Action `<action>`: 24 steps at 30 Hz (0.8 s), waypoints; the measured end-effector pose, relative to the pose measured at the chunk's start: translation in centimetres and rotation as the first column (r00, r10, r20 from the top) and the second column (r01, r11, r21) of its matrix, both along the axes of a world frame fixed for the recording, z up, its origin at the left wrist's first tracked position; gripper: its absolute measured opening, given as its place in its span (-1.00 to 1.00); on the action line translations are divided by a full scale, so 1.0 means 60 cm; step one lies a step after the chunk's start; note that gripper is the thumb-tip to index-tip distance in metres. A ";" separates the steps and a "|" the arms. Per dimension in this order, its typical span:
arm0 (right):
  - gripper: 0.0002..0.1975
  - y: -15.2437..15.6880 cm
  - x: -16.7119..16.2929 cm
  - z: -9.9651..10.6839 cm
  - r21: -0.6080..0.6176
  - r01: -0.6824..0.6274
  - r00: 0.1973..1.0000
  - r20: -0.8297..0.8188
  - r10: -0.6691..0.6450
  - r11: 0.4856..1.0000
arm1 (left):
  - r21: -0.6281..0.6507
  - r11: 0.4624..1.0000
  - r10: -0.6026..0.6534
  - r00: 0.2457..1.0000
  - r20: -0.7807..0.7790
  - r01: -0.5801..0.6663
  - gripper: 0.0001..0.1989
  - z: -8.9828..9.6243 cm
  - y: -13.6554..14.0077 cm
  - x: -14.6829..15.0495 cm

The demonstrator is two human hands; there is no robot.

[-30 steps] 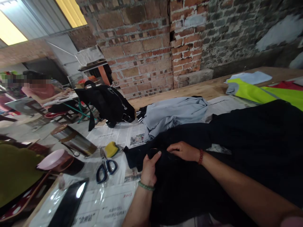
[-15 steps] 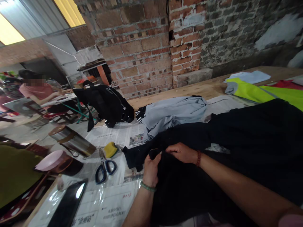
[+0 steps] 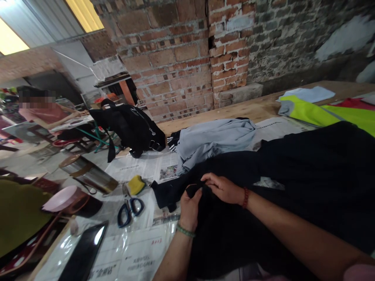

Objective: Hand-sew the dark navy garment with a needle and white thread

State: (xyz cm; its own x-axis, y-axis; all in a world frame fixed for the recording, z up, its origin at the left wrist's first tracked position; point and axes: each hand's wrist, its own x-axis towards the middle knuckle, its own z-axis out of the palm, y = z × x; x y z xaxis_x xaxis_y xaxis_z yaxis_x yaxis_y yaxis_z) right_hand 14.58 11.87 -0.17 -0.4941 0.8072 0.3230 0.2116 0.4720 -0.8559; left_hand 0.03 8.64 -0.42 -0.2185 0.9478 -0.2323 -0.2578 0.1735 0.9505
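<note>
A black garment (image 3: 234, 238) lies across the near side of the table and over its front edge. My left hand (image 3: 190, 207), with a green bead bracelet, is closed on a fold of it, thumb on top. Close by on the right, my right hand (image 3: 224, 189), with a red bead bracelet, pinches the same cloth; its fingertips are partly hidden, and whether anything small is in them cannot be made out. Behind the hands, a dark navy garment (image 3: 231, 166) stretches to the right. Blue-handled scissors (image 3: 130, 207) and a yellow sponge (image 3: 136, 185) lie to the left.
Newspaper under clear plastic (image 3: 137, 249) covers the table. A phone (image 3: 84, 251), a steel flask (image 3: 90, 173) and a pink bowl (image 3: 63, 198) are at left. Further back are a black backpack (image 3: 131, 128), grey clothing (image 3: 216, 136) and a neon-yellow garment (image 3: 310, 111). A person (image 3: 43, 113) sits beyond.
My right hand has shifted slightly left towards my left hand, its fingers lifting and spreading a little. My left hand has moved slightly right, still gripping the cloth.
</note>
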 end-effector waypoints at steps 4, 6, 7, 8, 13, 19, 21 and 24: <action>-0.71 0.007 0.006 0.001 0.173 0.234 0.972 -0.049 -0.229 0.957 | -0.065 0.998 -0.003 0.998 0.056 0.007 -0.76 0.008 -0.001 0.001; -0.75 0.006 0.012 0.006 0.271 0.293 0.956 -0.086 -0.281 0.917 | -0.068 0.998 0.003 0.998 0.067 0.002 -0.76 0.012 -0.002 0.001; -0.77 0.004 0.015 0.010 0.321 0.289 0.957 -0.095 -0.273 0.902 | -0.068 0.998 0.008 0.997 0.071 -0.004 -0.75 0.013 -0.002 0.001; -0.79 0.001 0.017 0.014 0.375 0.268 0.963 -0.092 -0.252 0.887 | -0.065 0.998 0.014 0.997 0.074 -0.009 -0.75 0.014 -0.002 0.000; -0.72 -0.014 0.012 0.023 0.577 0.126 0.973 0.087 -0.214 0.807 | -0.028 1.000 -0.003 0.997 0.083 0.005 -0.76 0.011 -0.002 -0.002; -0.85 -0.015 -0.005 0.010 0.571 0.118 0.950 0.174 -0.261 0.812 | -0.018 1.000 0.018 0.996 0.083 -0.017 -0.77 0.010 -0.002 0.003; -0.87 -0.014 -0.008 0.007 0.558 0.136 0.950 0.160 -0.267 0.819 | -0.022 0.999 0.027 0.996 0.083 -0.025 -0.77 0.012 -0.001 0.004; -0.87 -0.011 -0.009 0.004 0.511 0.175 0.957 0.113 -0.268 0.842 | -0.037 0.999 0.038 0.995 0.087 -0.035 -0.76 0.014 -0.001 0.005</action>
State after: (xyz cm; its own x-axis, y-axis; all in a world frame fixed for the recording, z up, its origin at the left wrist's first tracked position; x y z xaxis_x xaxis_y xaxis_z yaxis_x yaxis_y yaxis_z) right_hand 14.02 11.21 0.08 -0.4063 0.6602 0.6317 0.4837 0.7419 -0.4643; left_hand 0.34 8.58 0.42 -0.2305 0.9304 -0.2852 -0.3468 0.1953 0.9174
